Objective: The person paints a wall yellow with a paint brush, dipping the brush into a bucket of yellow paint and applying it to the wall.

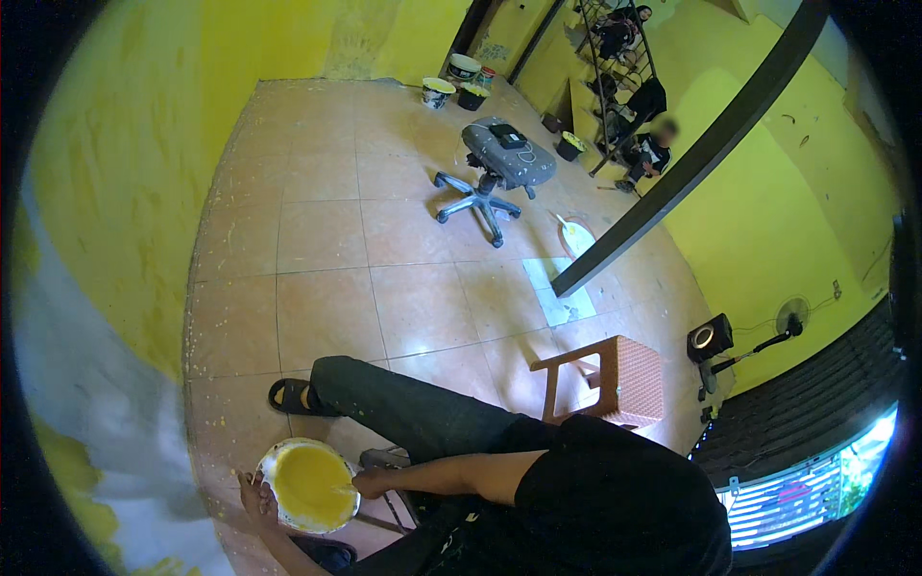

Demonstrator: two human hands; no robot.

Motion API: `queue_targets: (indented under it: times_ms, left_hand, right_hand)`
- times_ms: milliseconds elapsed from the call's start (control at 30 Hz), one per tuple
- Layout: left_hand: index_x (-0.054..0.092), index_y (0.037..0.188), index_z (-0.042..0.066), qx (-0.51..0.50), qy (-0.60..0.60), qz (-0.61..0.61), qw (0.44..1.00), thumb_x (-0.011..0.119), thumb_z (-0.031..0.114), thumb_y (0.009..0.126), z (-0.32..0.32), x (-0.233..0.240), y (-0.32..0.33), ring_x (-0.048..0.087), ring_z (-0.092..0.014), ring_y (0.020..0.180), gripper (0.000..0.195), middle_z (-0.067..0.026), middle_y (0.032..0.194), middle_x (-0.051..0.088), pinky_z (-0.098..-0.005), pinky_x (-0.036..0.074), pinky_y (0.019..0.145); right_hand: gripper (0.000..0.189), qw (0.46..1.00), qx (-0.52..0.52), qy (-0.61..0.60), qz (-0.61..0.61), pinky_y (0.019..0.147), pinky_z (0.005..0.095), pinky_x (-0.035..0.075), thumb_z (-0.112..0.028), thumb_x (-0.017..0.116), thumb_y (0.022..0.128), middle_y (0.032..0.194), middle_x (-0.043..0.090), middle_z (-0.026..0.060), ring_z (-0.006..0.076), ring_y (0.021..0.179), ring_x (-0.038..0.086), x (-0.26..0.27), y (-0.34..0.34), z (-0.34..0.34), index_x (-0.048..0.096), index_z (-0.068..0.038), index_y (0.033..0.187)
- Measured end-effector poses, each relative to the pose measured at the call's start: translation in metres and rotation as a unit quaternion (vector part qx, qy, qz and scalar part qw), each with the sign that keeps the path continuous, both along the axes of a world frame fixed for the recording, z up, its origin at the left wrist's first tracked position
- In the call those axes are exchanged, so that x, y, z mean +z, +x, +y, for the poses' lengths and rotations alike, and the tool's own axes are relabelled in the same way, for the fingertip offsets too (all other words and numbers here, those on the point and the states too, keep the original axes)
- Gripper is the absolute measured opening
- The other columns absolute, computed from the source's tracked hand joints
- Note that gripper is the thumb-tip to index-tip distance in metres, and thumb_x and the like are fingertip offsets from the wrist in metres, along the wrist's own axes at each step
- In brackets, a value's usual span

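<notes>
A round white bucket (269, 461) of yellow paint stands on the tiled floor between my feet, close to the partly painted wall (101, 302). My left hand (258, 498) is at the bucket's left rim, its fingers bent; whether it grips the rim is too small to tell. At the right side of the bucket is my right hand (371, 482), closed around a thin, pale handle or stick that reaches over the paint. What lies at the far end of that stick cannot be made out.
A brown woven-pattern plastic stool (637, 381) lies on its side to the right. Farther off are a wheeled chair base with seat (508, 155), a dark slanting post (691, 151), paint buckets (437, 93), a speaker (709, 337) and a fan (792, 317). People sit on and near the metal stairs (612, 79).
</notes>
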State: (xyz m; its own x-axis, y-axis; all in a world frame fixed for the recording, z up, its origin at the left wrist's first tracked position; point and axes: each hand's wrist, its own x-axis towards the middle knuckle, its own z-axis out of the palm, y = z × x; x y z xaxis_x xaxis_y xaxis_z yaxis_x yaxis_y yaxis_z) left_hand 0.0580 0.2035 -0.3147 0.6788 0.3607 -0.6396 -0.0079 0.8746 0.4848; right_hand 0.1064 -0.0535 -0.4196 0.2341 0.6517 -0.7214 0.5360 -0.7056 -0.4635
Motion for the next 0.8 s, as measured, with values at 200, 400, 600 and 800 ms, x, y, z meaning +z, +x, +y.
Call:
queue_targets:
  times_ms: [200,400,600,800]
  left_hand:
    - [0.045,0.077,0.011,0.037,0.004,0.062,0.997,0.044,0.041,0.088,-0.011,0.03,0.007,0.036,-0.006,0.032,0.032,-0.007,0.07,0.049,-0.0165,0.027,0.02]
    - [0.045,0.076,0.013,0.029,0.013,0.049,0.998,0.044,0.043,0.087,-0.008,0.025,0.006,0.037,-0.006,0.032,0.032,-0.0051,0.066,0.049,-0.016,0.027,0.021]
    - [0.044,0.074,0.014,0.02,0.013,0.088,0.996,0.046,0.042,0.087,0.003,0.003,0.001,0.038,-0.006,0.035,0.031,-0.005,0.065,0.049,-0.0144,0.03,0.027]
    - [0.043,0.072,0.012,0.027,0.001,0.038,0.999,0.046,0.04,0.087,0.01,-0.013,-0.002,0.033,-0.007,0.032,0.032,-0.0054,0.061,0.048,-0.0161,0.026,0.024]
  right_hand:
    - [0.023,1.0,0.0,0.01,0.002,0.07,0.0408,0.048,-0.006,0.05,0.069,0.089,0.061,0.0201,0.0324,0.084,0.06,0.01,0.002,0.002,0.06,0.002,0.088]
    - [0.022,1.0,0.0,0.016,-0.006,0.07,0.0407,0.048,-0.006,0.049,0.068,0.087,0.062,0.0198,0.0322,0.084,0.06,0.022,0.001,0.001,0.062,0.002,0.084]
    - [0.022,0.999,0.011,0.04,-0.02,0.069,0.041,0.048,-0.007,0.049,0.067,0.086,0.062,0.0199,0.0322,0.084,0.061,0.014,0.0,0.001,0.062,0.001,0.084]
    - [0.021,0.999,0.022,0.042,-0.024,0.065,0.0419,0.049,-0.007,0.053,0.064,0.082,0.062,0.0196,0.0321,0.077,0.061,0.01,0.0,-0.002,0.063,0.0,0.08]
